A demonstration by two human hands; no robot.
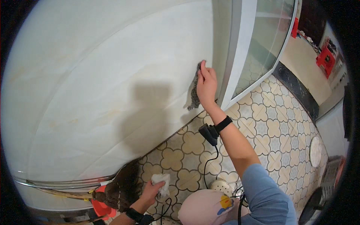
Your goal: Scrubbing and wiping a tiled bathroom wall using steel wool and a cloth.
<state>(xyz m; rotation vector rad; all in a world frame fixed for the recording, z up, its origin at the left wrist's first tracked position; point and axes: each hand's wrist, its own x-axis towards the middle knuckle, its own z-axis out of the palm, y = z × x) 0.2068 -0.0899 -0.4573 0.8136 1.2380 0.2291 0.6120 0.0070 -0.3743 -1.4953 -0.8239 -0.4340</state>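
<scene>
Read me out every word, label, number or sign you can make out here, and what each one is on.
No text can be read in this picture.
Dark grey cloth in the right hand, white cloth in the left hand: no lettering shows.
Pink fabric at the lower edge: a yellow and blue picture, no readable words.
Red object at far right: too small and blurred to tell.
</scene>
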